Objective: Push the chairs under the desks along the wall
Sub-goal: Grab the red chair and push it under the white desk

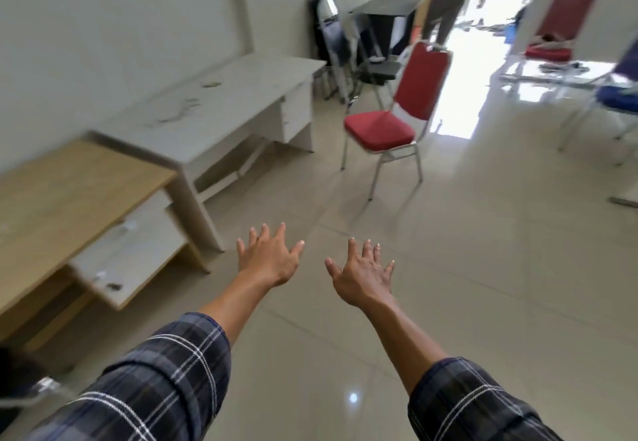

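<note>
Tiled floor [483,268], wall [103,26] at 10 o'clock. Wood counter [69,192] at 9, white counter [221,102] at 11. Left hand [267,261] and right hand [362,276] outstretched, fingers [280,232] spread, empty, likely reaching ahead. Red chair [383,126] at 1, well apart from white counter, not yet tucked.

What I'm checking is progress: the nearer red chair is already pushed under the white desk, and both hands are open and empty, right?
Not quite: the head view shows the nearer red chair standing out on the floor, apart from the white desk. The left hand and right hand are open and empty.
</note>
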